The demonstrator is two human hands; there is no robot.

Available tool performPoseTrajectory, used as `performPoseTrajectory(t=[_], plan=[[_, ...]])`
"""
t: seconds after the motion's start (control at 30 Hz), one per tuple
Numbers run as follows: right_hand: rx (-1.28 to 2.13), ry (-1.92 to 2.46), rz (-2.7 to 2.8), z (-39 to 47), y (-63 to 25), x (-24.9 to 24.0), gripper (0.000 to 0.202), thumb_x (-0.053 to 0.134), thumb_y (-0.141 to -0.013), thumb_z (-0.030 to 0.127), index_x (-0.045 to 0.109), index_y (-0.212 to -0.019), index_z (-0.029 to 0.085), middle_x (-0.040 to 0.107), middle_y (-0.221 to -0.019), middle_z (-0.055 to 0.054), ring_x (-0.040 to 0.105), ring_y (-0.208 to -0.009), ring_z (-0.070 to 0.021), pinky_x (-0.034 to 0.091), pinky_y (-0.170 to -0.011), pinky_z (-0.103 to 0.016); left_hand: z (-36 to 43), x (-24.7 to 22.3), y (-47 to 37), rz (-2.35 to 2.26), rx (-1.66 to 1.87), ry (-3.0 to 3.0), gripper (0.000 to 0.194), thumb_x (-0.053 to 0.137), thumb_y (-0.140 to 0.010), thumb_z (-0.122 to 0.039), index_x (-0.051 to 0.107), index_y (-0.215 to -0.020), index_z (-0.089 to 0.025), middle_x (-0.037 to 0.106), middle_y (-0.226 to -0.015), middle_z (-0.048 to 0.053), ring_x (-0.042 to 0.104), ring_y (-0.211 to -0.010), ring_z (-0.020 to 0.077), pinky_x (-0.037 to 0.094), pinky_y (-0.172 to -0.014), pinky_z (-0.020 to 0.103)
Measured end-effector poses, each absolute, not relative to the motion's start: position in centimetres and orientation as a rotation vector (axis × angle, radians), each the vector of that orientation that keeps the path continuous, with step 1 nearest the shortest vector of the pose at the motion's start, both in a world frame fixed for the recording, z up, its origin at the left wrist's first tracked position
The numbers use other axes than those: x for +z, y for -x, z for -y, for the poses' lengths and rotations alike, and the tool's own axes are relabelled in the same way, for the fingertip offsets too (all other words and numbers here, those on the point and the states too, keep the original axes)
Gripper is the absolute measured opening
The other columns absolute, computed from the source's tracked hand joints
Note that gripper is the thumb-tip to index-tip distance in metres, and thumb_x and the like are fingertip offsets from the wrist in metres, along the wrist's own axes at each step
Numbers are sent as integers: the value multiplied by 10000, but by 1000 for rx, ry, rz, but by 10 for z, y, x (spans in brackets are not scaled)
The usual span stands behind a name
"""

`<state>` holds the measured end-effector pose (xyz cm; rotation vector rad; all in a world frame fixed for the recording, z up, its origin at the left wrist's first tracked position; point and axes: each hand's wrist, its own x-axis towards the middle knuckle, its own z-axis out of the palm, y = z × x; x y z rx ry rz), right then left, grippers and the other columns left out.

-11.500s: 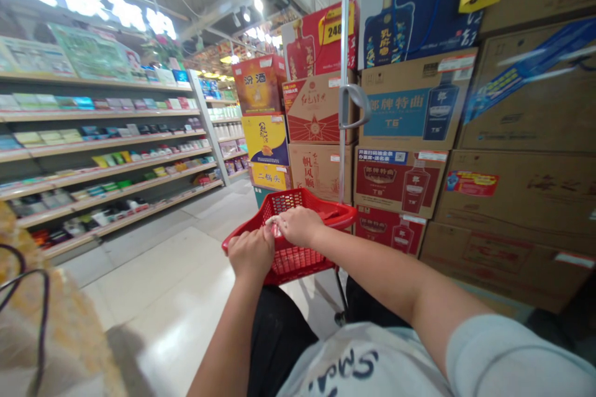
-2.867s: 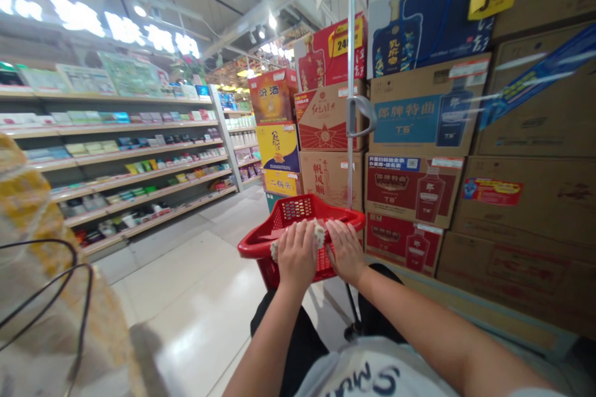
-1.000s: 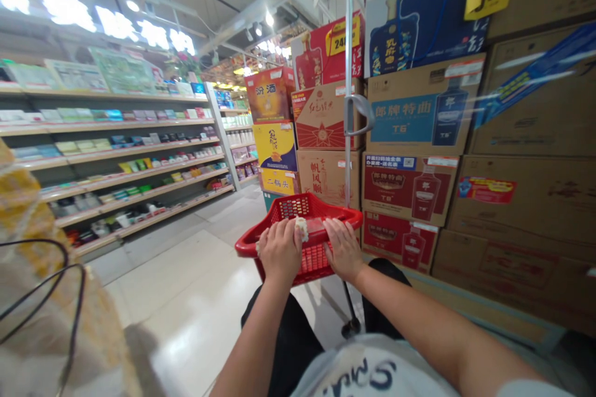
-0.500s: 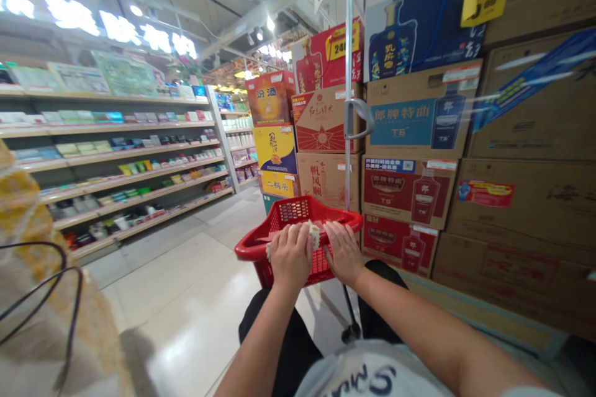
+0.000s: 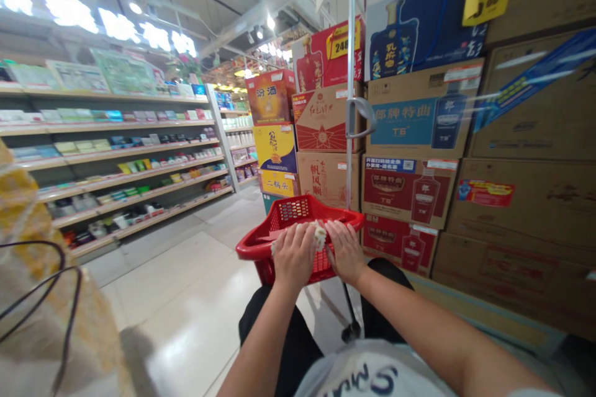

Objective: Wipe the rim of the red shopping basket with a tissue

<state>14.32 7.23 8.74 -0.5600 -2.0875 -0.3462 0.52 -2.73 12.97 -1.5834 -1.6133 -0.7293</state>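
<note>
As your left hand (image 5: 294,255) bears on the white cloth (image 5: 321,237): its fingers are curled over the cloth, pressing it onto the near rim of the red basket (image 5: 254,250), with a tufted end showing at your thumb side.
Right hand (image 5: 347,254): you have it gripping the same rim just beside the cloth, fingers on top, thumb on your side.
Red basket: it sits right ahead of your knees, with a dark wheel (image 5: 350,330) low between them.
White cloth feel: likely light, soft and limp, so expect it to bunch or slide on the smooth rim; hold it at its middle, folded round the bar.
Red basket feel: probably stiff, slick plastic that could roll on you; take the solid rim, since the mesh walls may flex.
Cartons (image 5: 321,116): stacked beyond the basket and to your right.
</note>
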Motion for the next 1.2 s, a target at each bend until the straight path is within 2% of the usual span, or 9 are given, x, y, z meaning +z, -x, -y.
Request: performPoseTrajectory(t=[0.2, 0.37, 0.57, 0.67, 0.8, 0.97, 1.2], plan=[[-343, 573, 2091, -71, -140, 87, 526, 375, -908, 268, 325, -1404, 100, 409, -1410, -112, 273, -1338, -230, 191, -1113, -444, 30, 136, 8, 1719, -824, 1435, 294, 420, -920, -265, 559, -1175, -219, 608, -1184, 58, 531, -1099, 254, 326, -989, 427], [-349, 555, 2069, -72, -140, 85, 538, 388, -903, 279, 322, -1404, 96, 419, -1402, -119, 280, -1333, -241, 198, -1106, -455, 28, 130, -3, 1643, -739, 1504, 334, 444, -903, -256, 532, -1223, -220, 563, -1261, 63, 468, -1190, 284, 313, -1003, 448], [-345, 577, 2090, -71, -141, 87, 513, 372, -916, 276, 334, -1398, 105, 414, -1409, -101, 285, -1331, -224, 184, -1116, -436, 30, 134, 6, 1715, -785, 1469, 309, 429, -916, -276, 547, -1199, -237, 599, -1207, 45, 511, -1138, 261, 330, -996, 433], [-341, 592, 2089, -70, -140, 87, 514, 373, -915, 276, 336, -1396, 98, 408, -1413, -105, 276, -1336, -228, 181, -1117, -440, 28, 133, 2, 1702, -770, 1455, 318, 431, -914, -272, 547, -1204, -214, 581, -1234, 65, 474, -1185, 284, 320, -1004, 448], [-354, 584, 2090, -71, -140, 87, 519, 383, -911, 289, 341, -1395, 106, 414, -1408, -108, 271, -1338, -230, 193, -1112, -440, 29, 132, 0, 1623, -734, 1563, 332, 441, -911, -268, 531, -1230, -243, 556, -1276, 41, 447, -1221, 271, 309, -1020, 436], [-361, 581, 2091, -70, -140, 87, 541, 392, -901, 270, 315, -1408, 98, 416, -1404, -118, 278, -1335, -231, 197, -1112, -449, 33, 136, 10, 1733, -817, 1404, 309, 421, -918, -283, 562, -1188, -230, 610, -1190, 61, 493, -1167, 279, 324, -1004, 450], [-355, 573, 2081, -71, -140, 87, 536, 388, -905, 282, 320, -1409, 111, 423, -1399, -118, 285, -1333, -237, 204, -1105, -451, 34, 132, 0, 1646, -769, 1545, 348, 447, -901, -278, 524, -1239, -238, 564, -1259, 63, 458, -1211, 270, 311, -1019, 437]])
